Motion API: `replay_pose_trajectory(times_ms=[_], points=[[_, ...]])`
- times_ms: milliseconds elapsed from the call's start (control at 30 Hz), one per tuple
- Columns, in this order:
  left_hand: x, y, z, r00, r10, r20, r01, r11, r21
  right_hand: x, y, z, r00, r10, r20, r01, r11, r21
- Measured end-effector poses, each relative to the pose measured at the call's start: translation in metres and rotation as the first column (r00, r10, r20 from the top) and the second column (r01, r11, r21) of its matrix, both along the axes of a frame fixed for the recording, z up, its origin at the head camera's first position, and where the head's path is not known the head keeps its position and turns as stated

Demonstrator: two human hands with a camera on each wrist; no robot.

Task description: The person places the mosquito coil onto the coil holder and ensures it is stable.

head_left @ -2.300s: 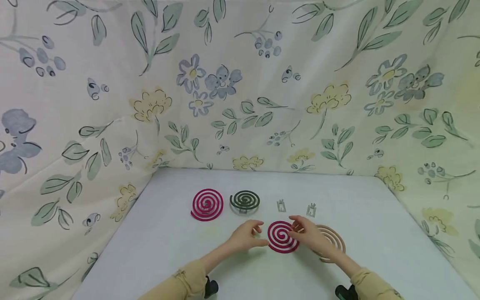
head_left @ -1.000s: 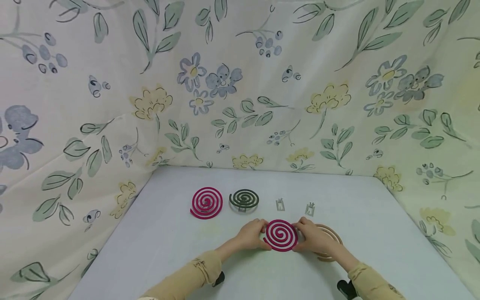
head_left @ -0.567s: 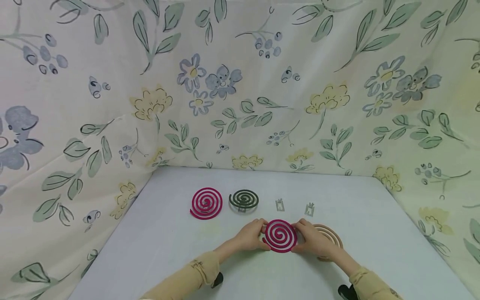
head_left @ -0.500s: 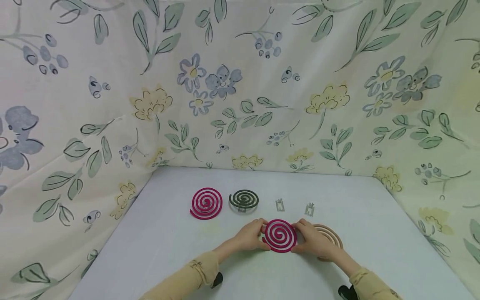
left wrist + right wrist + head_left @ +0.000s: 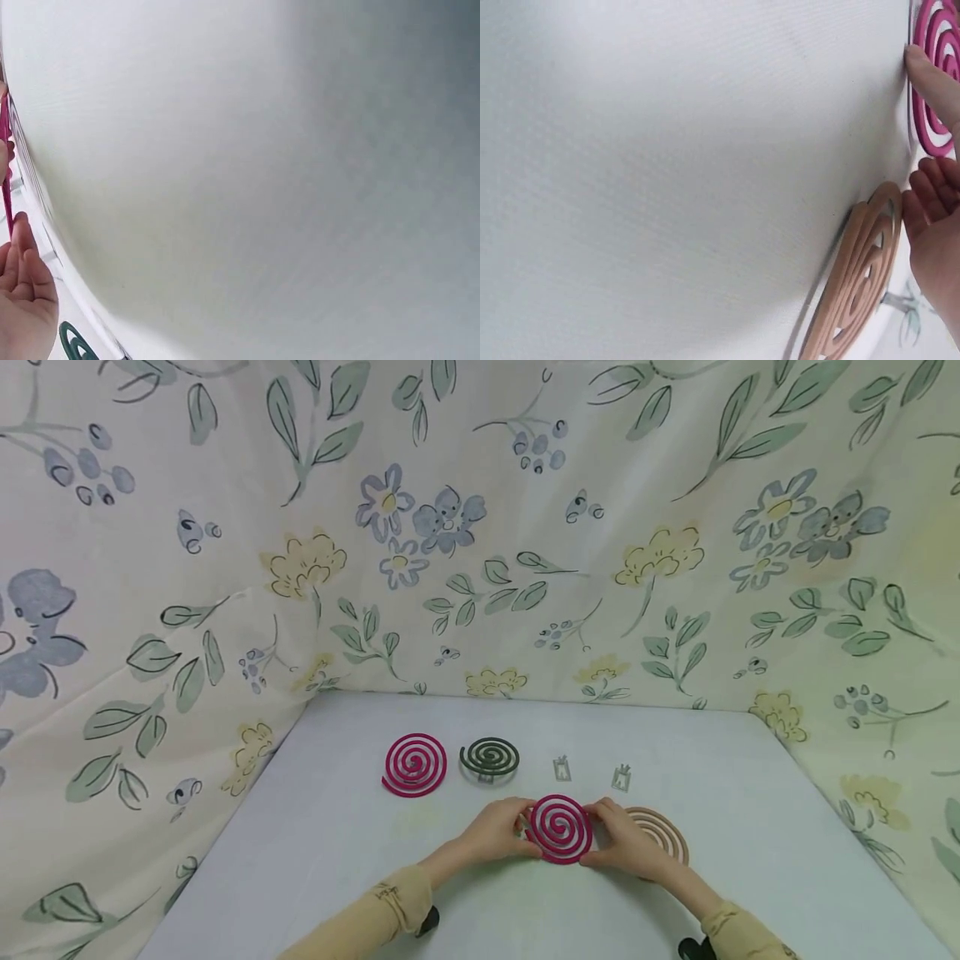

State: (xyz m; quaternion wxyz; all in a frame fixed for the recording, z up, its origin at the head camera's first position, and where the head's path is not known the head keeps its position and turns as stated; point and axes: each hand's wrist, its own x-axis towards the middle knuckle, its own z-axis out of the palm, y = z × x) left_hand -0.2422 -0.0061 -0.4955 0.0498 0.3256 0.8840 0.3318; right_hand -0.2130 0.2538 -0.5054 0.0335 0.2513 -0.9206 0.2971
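Note:
A magenta spiral mosquito coil (image 5: 561,829) is between my two hands, near the front middle of the white table. My left hand (image 5: 495,832) pinches its left rim, thumb low and fingers higher up. On the opposite rim my right hand (image 5: 626,843) grips it the same way. The left wrist view catches the coil (image 5: 8,191) nearly edge-on, beside the left fingers (image 5: 26,277). In the right wrist view, part of the magenta coil (image 5: 921,112) shows by the right thumb. A tan coil (image 5: 667,833), double-layered in the right wrist view, lies partly hidden behind my right hand.
Farther back on the white table (image 5: 337,860) are another magenta coil (image 5: 414,766) and a dark green coil (image 5: 490,755), raised on a small metal stand. Two small metal coil stands (image 5: 562,768) lie to their right. A floral curtain (image 5: 480,610) closes off the back and sides.
My hands were apart around the magenta coil; they have closed in and now hold both its sides. Its far edge has risen slightly. The other coils and stands stay put.

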Motion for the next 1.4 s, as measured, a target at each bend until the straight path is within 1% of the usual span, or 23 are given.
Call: replay_pose_trajectory(times_ms=[167,267,333,433,500,533,567,633,667,733,767,833,900,933,967,1100,1200,1267,1300,1400], points=[[-0.001,-0.002,0.004,0.995,-0.006,-0.097,0.003,0.999,-0.032,0.0,-0.001,-0.002,1.0,-0.015,-0.017,0.014,0.998,-0.057],[-0.001,-0.005,0.007,0.989,-0.021,-0.147,0.017,1.0,-0.025,-0.001,-0.002,-0.001,0.998,-0.018,-0.066,0.011,0.994,-0.11],[-0.001,-0.008,0.01,0.981,-0.043,-0.188,0.046,0.999,0.009,-0.001,-0.003,0.0,0.992,-0.01,-0.128,-0.007,0.991,-0.135],[0.0,-0.012,0.012,0.959,-0.076,-0.273,0.1,0.992,0.074,0.0,-0.005,0.007,0.98,0.021,-0.199,-0.06,0.98,-0.191],[0.001,-0.013,0.014,0.946,-0.089,-0.311,0.135,0.983,0.128,0.001,-0.006,0.015,0.977,0.036,-0.212,-0.088,0.966,-0.243],[0.002,-0.012,0.015,0.942,-0.09,-0.323,0.146,0.977,0.156,0.002,-0.006,0.019,0.978,0.04,-0.203,-0.095,0.959,-0.268],[0.004,-0.011,0.017,0.944,-0.085,-0.32,0.151,0.971,0.185,0.002,-0.006,0.023,0.98,0.045,-0.194,-0.101,0.951,-0.292],[0.006,-0.009,0.022,0.957,-0.071,-0.282,0.145,0.957,0.251,0.003,-0.006,0.031,0.988,0.045,-0.146,-0.093,0.934,-0.345],[0.006,-0.008,0.024,0.966,-0.062,-0.251,0.135,0.949,0.285,0.002,-0.006,0.034,0.992,0.044,-0.121,-0.085,0.929,-0.361],[0.007,-0.006,0.029,0.985,-0.041,-0.165,0.097,0.931,0.352,0.002,-0.006,0.038,0.998,0.046,-0.049,-0.062,0.916,-0.397],[0.007,-0.005,0.031,0.993,-0.031,-0.115,0.073,0.924,0.376,0.001,-0.006,0.04,0.999,0.051,-0.009,-0.05,0.905,-0.423],[0.005,-0.004,0.034,1.0,-0.021,-0.02,0.027,0.91,0.414,0.0,-0.007,0.043,0.996,0.066,0.066,-0.027,0.881,-0.473],[0.004,-0.003,0.035,0.998,-0.025,0.056,-0.002,0.898,0.439,-0.001,-0.008,0.044,0.989,0.083,0.12,-0.008,0.852,-0.523],[0.003,-0.002,0.036,0.996,-0.027,0.08,-0.012,0.894,0.447,-0.001,-0.009,0.045,0.986,0.09,0.144,0.003,0.837,-0.547],[0.002,-0.002,0.037,0.994,-0.033,0.102,-0.017,0.89,0.455,-0.002,-0.01,0.046,0.982,0.094,0.162,0.014,0.826,-0.564],[0.004,0.001,0.049,0.985,-0.056,0.16,-0.031,0.868,0.496,-0.004,-0.015,0.047,0.974,0.086,0.211,0.066,0.783,-0.619],[0.008,0.003,0.057,0.98,-0.061,0.191,-0.05,0.849,0.526,-0.006,-0.018,0.047,0.975,0.054,0.216,0.102,0.755,-0.648],[0.008,0.006,0.058,0.977,-0.049,0.205,-0.071,0.839,0.54,-0.007,-0.02,0.046,0.977,0.031,0.21,0.121,0.733,-0.67],[0.008,0.007,0.058,0.978,-0.045,0.203,-0.077,0.829,0.554,-0.007,-0.021,0.045,0.978,0.018,0.209,0.132,0.722,-0.679],[0.009,0.012,0.056,0.981,-0.02,0.195,-0.101,0.8,0.592,-0.009,-0.024,0.043,0.978,-0.014,0.206,0.162,0.672,-0.722]])
